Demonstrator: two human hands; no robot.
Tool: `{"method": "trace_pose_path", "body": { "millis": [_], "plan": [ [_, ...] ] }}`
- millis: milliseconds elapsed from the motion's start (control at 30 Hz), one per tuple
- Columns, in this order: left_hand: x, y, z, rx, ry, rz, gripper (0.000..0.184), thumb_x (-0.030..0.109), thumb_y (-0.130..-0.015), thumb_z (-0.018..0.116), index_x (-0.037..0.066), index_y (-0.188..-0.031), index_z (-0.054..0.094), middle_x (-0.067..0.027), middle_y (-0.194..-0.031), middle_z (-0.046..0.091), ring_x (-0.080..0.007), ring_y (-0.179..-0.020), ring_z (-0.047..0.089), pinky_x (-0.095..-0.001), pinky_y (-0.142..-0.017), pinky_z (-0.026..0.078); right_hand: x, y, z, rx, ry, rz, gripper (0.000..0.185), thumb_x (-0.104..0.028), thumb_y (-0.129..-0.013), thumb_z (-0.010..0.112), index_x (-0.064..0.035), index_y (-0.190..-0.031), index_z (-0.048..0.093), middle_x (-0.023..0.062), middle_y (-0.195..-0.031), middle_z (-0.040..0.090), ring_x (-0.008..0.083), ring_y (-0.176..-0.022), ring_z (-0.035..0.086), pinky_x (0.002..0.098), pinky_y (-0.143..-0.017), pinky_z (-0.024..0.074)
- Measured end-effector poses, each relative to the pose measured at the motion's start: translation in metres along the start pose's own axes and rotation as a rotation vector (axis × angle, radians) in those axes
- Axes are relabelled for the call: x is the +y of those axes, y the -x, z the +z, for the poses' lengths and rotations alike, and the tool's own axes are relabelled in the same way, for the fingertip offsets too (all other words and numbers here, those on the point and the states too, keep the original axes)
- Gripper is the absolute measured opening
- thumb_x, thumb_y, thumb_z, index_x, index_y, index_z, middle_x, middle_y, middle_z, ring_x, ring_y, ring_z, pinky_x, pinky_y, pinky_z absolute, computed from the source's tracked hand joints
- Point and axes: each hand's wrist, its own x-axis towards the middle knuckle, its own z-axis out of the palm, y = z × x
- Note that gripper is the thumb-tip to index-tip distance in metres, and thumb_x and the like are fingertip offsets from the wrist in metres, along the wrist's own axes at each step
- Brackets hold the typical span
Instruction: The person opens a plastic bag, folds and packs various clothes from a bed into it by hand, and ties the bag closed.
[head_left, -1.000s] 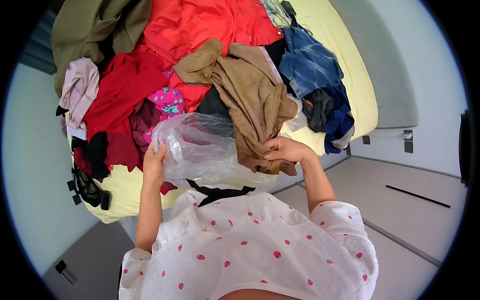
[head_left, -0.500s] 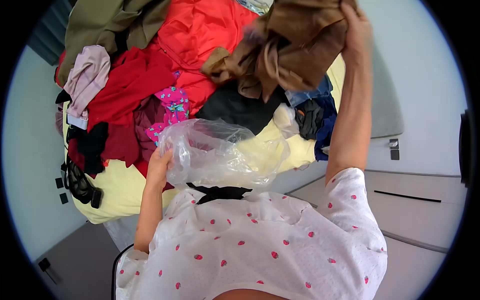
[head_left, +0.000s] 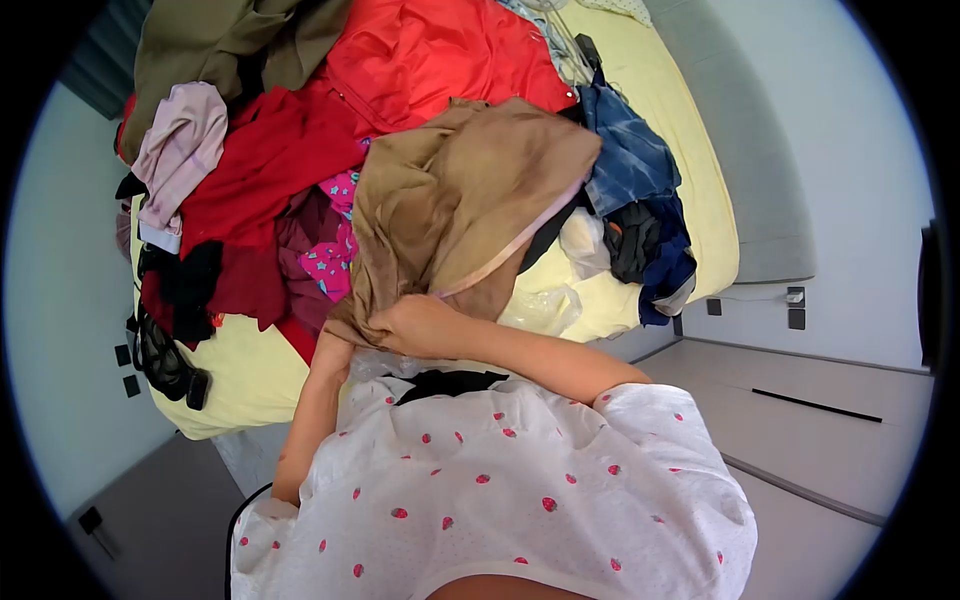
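Brown cloth (head_left: 470, 190) you're gathering by the bed's (head_left: 245, 380) near edge has your right hand (head_left: 425, 326) clamped on it, left hand (head_left: 335, 352) fingers hidden, and likely needs a firm hold next.

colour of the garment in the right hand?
The garment is mostly brown; it shows best in the head view.
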Motion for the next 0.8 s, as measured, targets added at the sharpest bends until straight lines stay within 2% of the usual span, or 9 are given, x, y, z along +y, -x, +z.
{"method": "trace_pose_path", "body": {
  "millis": [167,233,267,367,433,533,633,733,800],
  "plan": [
    [-0.007,0.002,-0.018,0.032,0.028,-0.090,0.033,0.009,-0.081,0.048,0.002,-0.113,0.049,-0.0069,-0.104,0.055,-0.0161,-0.094,0.053,-0.0290,-0.081,0.043,0.017,0.017,-0.005,-0.052,-0.246,0.098,0.025,-0.026,-0.071,0.058,-0.0062,-0.087,0.060,0.0177,-0.081,0.058,0.0309,-0.078,0.057,0.0400,-0.068,0.0446],
    [-0.002,0.002,-0.027,0.124,-0.241,-0.199,0.041,0.005,-0.078,0.048,0.001,-0.118,0.044,-0.0077,-0.106,0.053,-0.0161,-0.096,0.051,-0.0278,-0.082,0.041,0.041,0.018,-0.013,0.210,-0.235,0.069,0.034,-0.027,-0.070,0.061,-0.0086,-0.098,0.058,0.0126,-0.079,0.057,0.0235,-0.068,0.057,0.0343,-0.063,0.0453],
    [0.000,0.003,-0.030,0.171,-0.373,-0.256,0.045,0.004,-0.077,0.049,0.001,-0.121,0.041,-0.0082,-0.108,0.052,-0.0161,-0.097,0.051,-0.0272,-0.082,0.041,0.053,0.019,-0.024,0.337,-0.218,0.238,0.034,-0.026,-0.070,0.061,-0.0072,-0.098,0.057,0.0129,-0.083,0.057,0.0242,-0.071,0.057,0.0344,-0.065,0.0451],
    [0.009,0.005,-0.019,0.321,-0.119,0.038,0.057,-0.001,-0.074,0.048,0.003,-0.128,0.031,-0.0100,-0.114,0.048,-0.0164,-0.100,0.048,-0.0256,-0.085,0.038,0.131,0.031,-0.045,0.854,0.182,0.662,0.037,-0.019,-0.068,0.063,-0.0003,-0.099,0.053,0.0174,-0.091,0.056,0.0281,-0.076,0.055,0.0351,-0.068,0.0446],
    [0.009,0.000,-0.027,0.306,-0.192,0.234,0.066,0.002,-0.075,0.052,0.007,-0.132,0.022,-0.0114,-0.121,0.042,-0.0173,-0.106,0.044,-0.0266,-0.090,0.033,0.201,0.050,-0.043,1.208,0.651,0.689,0.036,-0.019,-0.069,0.064,0.0008,-0.096,0.051,0.0148,-0.081,0.056,0.0238,-0.064,0.055,0.0318,-0.058,0.0447],
    [0.033,-0.011,-0.004,0.342,-0.410,0.454,0.072,0.007,-0.072,0.061,0.006,-0.132,0.022,-0.0132,-0.125,0.038,-0.0202,-0.111,0.040,-0.0297,-0.092,0.032,0.242,0.056,-0.045,0.967,-0.497,1.123,0.032,-0.020,-0.071,0.064,0.0037,-0.089,0.052,0.0138,-0.073,0.057,0.0230,-0.057,0.056,0.0341,-0.051,0.0448],
    [0.036,-0.041,0.002,0.350,-0.832,0.552,0.079,0.010,-0.069,0.065,0.005,-0.132,0.019,-0.0160,-0.121,0.043,-0.0248,-0.106,0.046,-0.0315,-0.090,0.036,0.229,0.033,-0.067,0.774,-0.735,0.923,0.020,-0.020,-0.073,0.063,-0.0039,-0.081,0.054,0.0017,-0.063,0.051,0.0095,-0.040,0.042,0.0228,-0.038,0.0338],
    [0.043,-0.056,0.018,0.280,-0.914,0.138,0.069,0.013,-0.066,0.067,0.005,-0.126,0.034,-0.0166,-0.109,0.052,-0.0270,-0.097,0.053,-0.0315,-0.083,0.041,0.159,0.022,-0.155,0.983,-0.732,0.440,0.014,-0.018,-0.075,0.061,-0.0053,-0.075,0.055,0.0006,-0.063,0.052,0.0099,-0.045,0.045,0.0219,-0.042,0.0343],
    [0.015,-0.071,-0.001,0.152,-1.004,0.166,0.051,0.013,-0.068,0.066,0.005,-0.115,0.048,-0.0149,-0.100,0.057,-0.0264,-0.092,0.055,-0.0307,-0.079,0.043,0.131,0.049,-0.224,1.194,-0.736,0.190,0.013,-0.019,-0.076,0.060,-0.0065,-0.074,0.055,-0.0010,-0.062,0.050,0.0080,-0.049,0.044,0.0208,-0.045,0.0338]
  ]
}}
